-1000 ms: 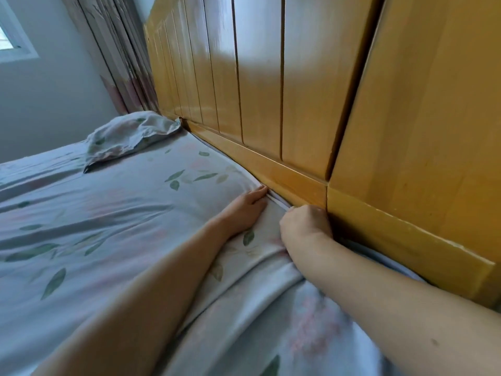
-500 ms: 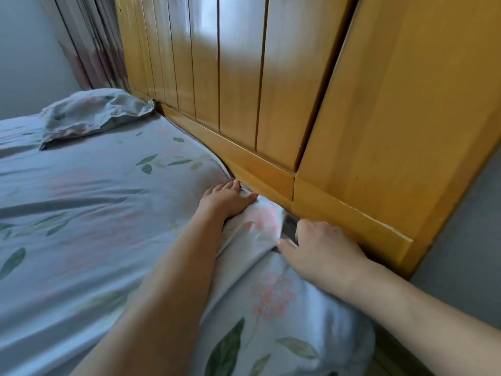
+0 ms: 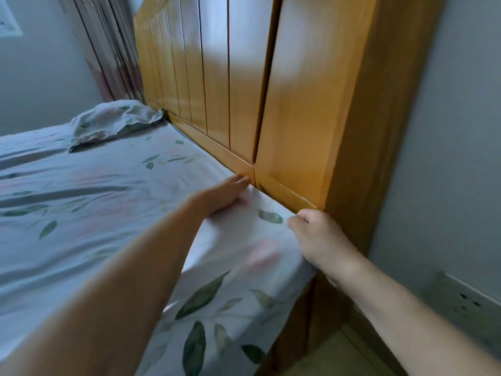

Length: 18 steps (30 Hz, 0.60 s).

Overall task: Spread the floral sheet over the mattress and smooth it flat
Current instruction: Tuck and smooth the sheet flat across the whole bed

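The pale floral sheet [image 3: 89, 202], printed with green leaves and faint pink flowers, lies over the mattress and hangs down its near side. My left hand [image 3: 225, 192] rests flat on the sheet with straight fingers, its tips at the foot of the headboard. My right hand [image 3: 315, 234] is curled at the mattress corner beside the headboard post and pinches the sheet's edge there. Long creases run across the sheet on the left.
The tall orange wooden headboard [image 3: 217, 85] stands along the head of the bed. A crumpled pillow [image 3: 113, 122] in the same fabric lies at the far corner. Curtains [image 3: 108, 50] hang behind it. A grey wall with a socket [image 3: 466, 302] is at the right.
My view has pulled back and to the right. My right hand has moved from the gap under the headboard to the mattress corner and curled onto the sheet edge. My left hand stays flat.
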{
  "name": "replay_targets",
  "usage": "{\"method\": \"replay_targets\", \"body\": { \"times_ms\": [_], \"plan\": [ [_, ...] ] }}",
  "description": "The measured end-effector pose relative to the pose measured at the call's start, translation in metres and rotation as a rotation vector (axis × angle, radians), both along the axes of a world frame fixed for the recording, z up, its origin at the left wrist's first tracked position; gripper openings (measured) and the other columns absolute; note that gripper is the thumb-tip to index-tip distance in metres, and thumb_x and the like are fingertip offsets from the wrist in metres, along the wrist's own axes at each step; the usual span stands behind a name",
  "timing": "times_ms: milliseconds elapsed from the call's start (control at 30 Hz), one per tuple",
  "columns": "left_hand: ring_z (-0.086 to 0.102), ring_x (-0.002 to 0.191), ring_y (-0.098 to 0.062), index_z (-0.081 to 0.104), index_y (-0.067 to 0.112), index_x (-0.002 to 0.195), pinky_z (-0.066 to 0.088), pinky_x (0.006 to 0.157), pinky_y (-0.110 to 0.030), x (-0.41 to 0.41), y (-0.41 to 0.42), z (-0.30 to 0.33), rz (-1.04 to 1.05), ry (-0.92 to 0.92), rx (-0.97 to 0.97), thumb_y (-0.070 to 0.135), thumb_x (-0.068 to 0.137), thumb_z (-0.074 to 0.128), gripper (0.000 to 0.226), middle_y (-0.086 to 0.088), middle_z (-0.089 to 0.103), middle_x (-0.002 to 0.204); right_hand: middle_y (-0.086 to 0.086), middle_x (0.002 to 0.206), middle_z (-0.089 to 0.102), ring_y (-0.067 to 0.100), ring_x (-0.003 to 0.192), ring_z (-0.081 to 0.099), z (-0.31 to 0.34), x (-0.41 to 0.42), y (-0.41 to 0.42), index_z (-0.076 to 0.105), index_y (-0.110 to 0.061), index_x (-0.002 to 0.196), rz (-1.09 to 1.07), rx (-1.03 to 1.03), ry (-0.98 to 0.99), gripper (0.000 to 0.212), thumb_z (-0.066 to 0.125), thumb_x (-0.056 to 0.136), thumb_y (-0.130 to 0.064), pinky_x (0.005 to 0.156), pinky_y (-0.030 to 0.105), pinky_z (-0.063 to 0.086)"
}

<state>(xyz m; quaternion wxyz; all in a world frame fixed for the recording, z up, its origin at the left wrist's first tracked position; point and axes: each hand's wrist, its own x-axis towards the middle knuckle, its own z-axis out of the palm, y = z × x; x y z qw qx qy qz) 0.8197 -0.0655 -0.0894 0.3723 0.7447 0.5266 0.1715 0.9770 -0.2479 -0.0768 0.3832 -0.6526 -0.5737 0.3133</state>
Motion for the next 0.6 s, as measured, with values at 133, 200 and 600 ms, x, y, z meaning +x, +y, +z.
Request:
{"method": "replay_targets", "body": {
  "times_ms": [133, 200, 600],
  "plan": [
    [0.048, 0.114, -0.014, 0.042, 0.026, 0.139, 0.048, 0.089, -0.027, -0.009, -0.072, 0.029, -0.024, 0.031, 0.134, 0.055, 0.096, 0.037, 0.052, -0.003, 0.041, 0.143, 0.006, 0.063, 0.044, 0.019, 0.060, 0.042, -0.007, 0.009, -0.003, 0.047, -0.017, 0.064, 0.018, -0.008, 0.174, 0.035, 0.045, 0.096, -0.030, 0.053, 0.030, 0.031],
    [0.049, 0.114, -0.013, 0.046, 0.033, 0.125, 0.044, 0.095, -0.034, -0.021, -0.112, 0.034, -0.086, 0.263, 0.271, 0.070, 0.085, 0.036, 0.056, 0.005, 0.043, 0.134, 0.005, 0.064, 0.049, 0.018, 0.060, 0.046, -0.008, 0.010, -0.004, 0.050, -0.016, 0.065, 0.025, 0.007, 0.147, 0.036, 0.045, 0.097, -0.033, 0.054, 0.029, 0.033],
    [0.063, 0.081, -0.022, 0.061, 0.020, 0.095, 0.052, 0.075, -0.034, -0.019, -0.209, 0.023, -0.500, 1.192, 0.554, 0.038, 0.096, 0.043, 0.025, 0.000, 0.064, 0.087, -0.001, 0.077, 0.067, 0.013, 0.062, 0.066, -0.039, 0.019, -0.025, 0.054, -0.017, 0.089, -0.088, 0.293, -0.781, 0.025, 0.035, 0.104, -0.025, 0.049, 0.022, 0.051]
  ]
}}
